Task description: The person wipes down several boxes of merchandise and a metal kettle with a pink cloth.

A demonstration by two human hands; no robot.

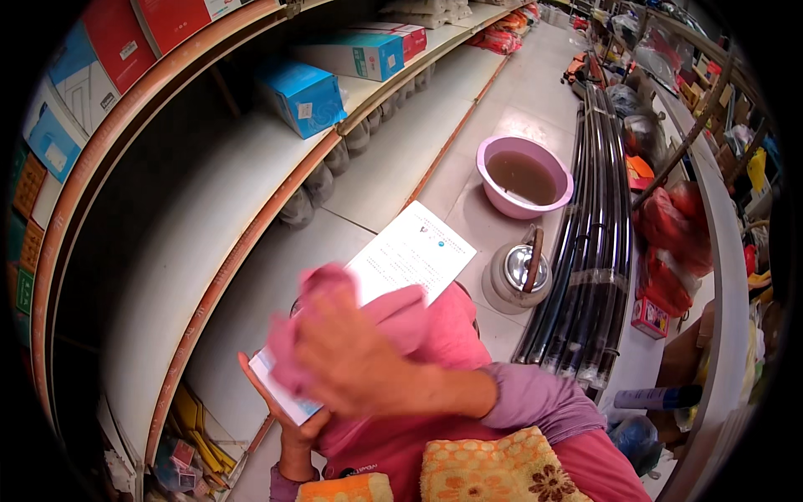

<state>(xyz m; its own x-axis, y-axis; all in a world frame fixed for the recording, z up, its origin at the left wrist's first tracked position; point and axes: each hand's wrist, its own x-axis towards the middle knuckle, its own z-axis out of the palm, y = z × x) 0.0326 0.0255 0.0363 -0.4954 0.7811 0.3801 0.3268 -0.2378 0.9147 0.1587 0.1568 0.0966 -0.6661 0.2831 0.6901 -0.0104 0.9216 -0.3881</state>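
My left hand point(296, 433) grips the near end of a long white printed carton point(411, 254), which slants away from me over my lap. Small writing and a few little pictures cover its far part. A pink cloth point(395, 314) is bunched under my right hand point(342, 354), pressed over the middle of the carton. The right hand and part of the cloth are blurred. Both hide much of the carton's middle.
Left are shelves with a blue carton point(301, 97) and other boxes. A pink basin point(524, 179) of brown water and a lidded kettle point(515, 279) stand on the floor. Beside them lie bundled dark tubes point(586, 251). Cluttered goods and a red bag point(671, 232) line the right.
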